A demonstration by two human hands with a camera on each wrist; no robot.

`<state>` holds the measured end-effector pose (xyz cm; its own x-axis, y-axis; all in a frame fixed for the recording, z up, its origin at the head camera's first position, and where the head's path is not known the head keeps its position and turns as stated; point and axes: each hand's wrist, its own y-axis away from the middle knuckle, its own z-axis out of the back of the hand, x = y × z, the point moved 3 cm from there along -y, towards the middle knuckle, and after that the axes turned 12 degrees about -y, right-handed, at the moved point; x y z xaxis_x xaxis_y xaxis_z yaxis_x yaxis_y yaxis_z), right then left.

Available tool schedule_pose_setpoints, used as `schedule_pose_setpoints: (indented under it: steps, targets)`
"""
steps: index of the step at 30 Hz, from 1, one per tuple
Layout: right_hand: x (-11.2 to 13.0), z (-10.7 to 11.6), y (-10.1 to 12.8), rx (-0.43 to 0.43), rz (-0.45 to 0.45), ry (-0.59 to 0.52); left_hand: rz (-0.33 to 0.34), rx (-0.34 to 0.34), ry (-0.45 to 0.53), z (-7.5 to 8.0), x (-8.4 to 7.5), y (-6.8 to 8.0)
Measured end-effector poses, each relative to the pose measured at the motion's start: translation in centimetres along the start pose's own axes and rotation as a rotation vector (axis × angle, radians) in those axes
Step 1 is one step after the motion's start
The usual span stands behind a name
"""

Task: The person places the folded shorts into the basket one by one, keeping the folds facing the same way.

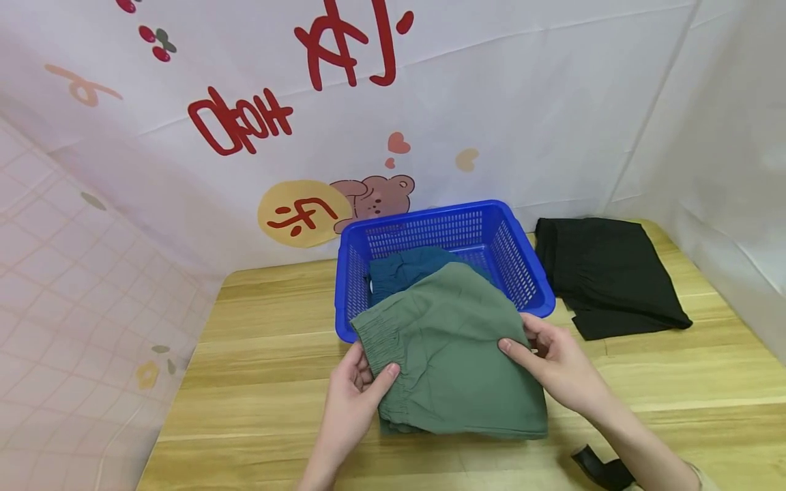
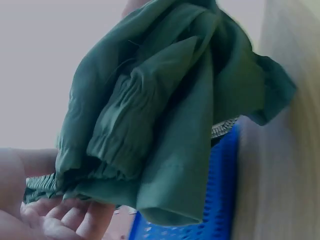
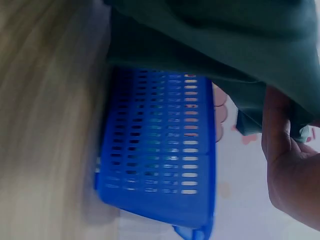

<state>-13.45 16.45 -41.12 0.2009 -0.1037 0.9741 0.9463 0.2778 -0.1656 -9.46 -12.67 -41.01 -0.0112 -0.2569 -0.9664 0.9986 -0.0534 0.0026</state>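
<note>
A folded pair of green trousers with an elastic waistband (image 1: 454,368) is held up in front of a blue plastic basket (image 1: 534,290). My left hand (image 1: 357,392) pinches the gathered waistband at the left, thumb on top. At the right side, my right hand (image 1: 561,365) grips the folded edge between thumb and fingers. In the left wrist view the green cloth (image 2: 175,150) hangs in loose folds from the left hand (image 2: 55,210). The right wrist view has the right hand (image 3: 290,150) under the cloth, beside the basket (image 3: 160,200). Dark blue folded clothing (image 1: 408,266) lies inside the basket, partly covered.
Folded black trousers (image 1: 614,273) lie on the wooden table (image 1: 258,382) to the right of the basket. A black curved object (image 1: 604,470) is near my right forearm at the front edge. A white printed cloth wall (image 1: 522,102) stands behind.
</note>
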Motion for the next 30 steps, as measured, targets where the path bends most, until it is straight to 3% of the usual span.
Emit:
schedule_pose_setpoints:
  steps: [6, 13, 22, 30]
  targets:
    - [-0.4, 0.5, -0.2, -0.028, -0.024, -0.065, -0.037, -0.031, 0.053, -0.8, 0.3, -0.1]
    - [1.0, 0.7, -0.9, -0.057, 0.041, -0.018, -0.068, -0.055, -0.014, 0.1, -0.4, -0.6]
    - [5.7, 0.7, -5.7, -0.006, -0.004, 0.06, -0.15, -0.107, -0.105, 3.5, -4.6, -2.8]
    - [9.1, 1.4, -10.1, 0.016, -0.018, -0.039, -0.226, -0.166, -0.093, 5.4, -8.5, -6.3]
